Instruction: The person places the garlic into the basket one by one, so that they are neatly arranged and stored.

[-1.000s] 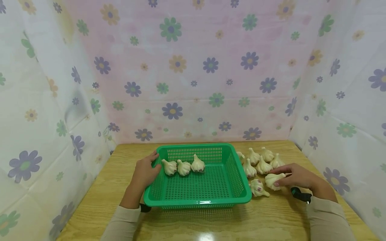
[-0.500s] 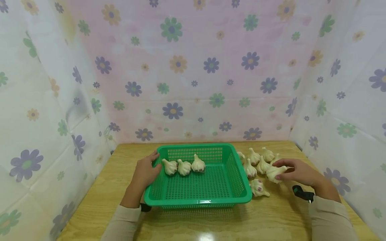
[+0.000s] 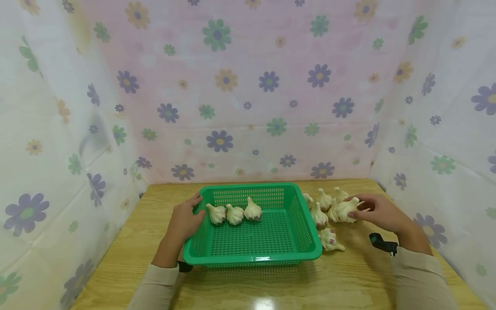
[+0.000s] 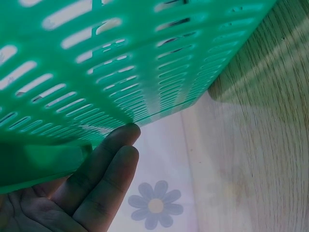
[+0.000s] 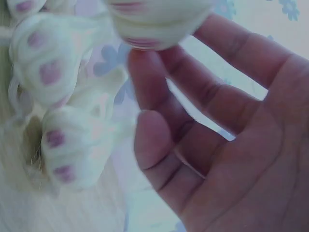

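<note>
A green plastic basket (image 3: 252,259) stands on the wooden table, with three garlic bulbs (image 3: 234,214) along its left and back part. My left hand (image 3: 184,226) grips its left rim, thumb over the inside; in the left wrist view two fingers (image 4: 104,181) lie against the slotted outer wall (image 4: 140,58). To the right of the basket, my right hand (image 3: 381,212) holds a garlic bulb (image 3: 346,210) by its fingertips, raised above the others. The right wrist view cuts off most of that held bulb (image 5: 159,21); more bulbs (image 5: 77,145) lie below it.
Several loose garlic bulbs (image 3: 319,214) cluster against the basket's right side, and one bulb (image 3: 329,240) lies nearer the front. A flowered cloth (image 3: 252,86) encloses the table (image 3: 217,288) at the back and both sides.
My right hand has lifted the garlic bulb from the table and moved it up and slightly left, over the other bulbs. The left hand and basket have stayed put.
</note>
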Tool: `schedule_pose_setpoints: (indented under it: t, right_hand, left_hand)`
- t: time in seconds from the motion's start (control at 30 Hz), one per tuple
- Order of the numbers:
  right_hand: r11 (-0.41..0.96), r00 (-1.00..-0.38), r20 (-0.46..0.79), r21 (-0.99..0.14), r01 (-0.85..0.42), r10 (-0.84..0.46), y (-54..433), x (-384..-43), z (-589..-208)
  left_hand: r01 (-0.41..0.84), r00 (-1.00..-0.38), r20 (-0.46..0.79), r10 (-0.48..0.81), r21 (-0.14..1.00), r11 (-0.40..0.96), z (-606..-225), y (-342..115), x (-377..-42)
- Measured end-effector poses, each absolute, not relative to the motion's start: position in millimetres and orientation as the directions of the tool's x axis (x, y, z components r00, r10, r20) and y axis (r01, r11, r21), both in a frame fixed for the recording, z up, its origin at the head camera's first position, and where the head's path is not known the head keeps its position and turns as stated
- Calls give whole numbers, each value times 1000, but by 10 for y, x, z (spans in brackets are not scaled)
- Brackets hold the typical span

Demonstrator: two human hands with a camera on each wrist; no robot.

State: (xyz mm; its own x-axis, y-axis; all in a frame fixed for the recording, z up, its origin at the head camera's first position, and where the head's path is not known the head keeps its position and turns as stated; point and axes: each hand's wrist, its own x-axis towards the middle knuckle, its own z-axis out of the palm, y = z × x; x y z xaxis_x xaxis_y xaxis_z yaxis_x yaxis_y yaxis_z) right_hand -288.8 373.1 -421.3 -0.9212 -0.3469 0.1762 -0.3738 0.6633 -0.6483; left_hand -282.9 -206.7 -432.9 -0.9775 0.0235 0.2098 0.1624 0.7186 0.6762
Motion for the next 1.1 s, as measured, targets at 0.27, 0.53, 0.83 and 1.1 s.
schedule_pose_setpoints:
  t: [0.27,0.53,0.83,1.1]
  right_hand:
    - [695,-933,193,-625,-356,-304,3532,-2927,-4030]
    - [678,-925,218,-630,-378,-312,3417,-3009,-3940]
    - [670,-910,226,-619,-409,-346,3232,-3090,-3825]
    - [660,-891,219,-607,-443,-397,3064,-3158,-3706]
  left_hand:
    - [169,-976,219,24,675,719,-4333,-2079,-2824]
    - [175,-975,220,31,675,717,-4339,-2078,-2827]
    - [176,-974,224,28,677,715,-4309,-2069,-2818]
    - [171,-976,216,28,680,713,-4302,-2063,-2805]
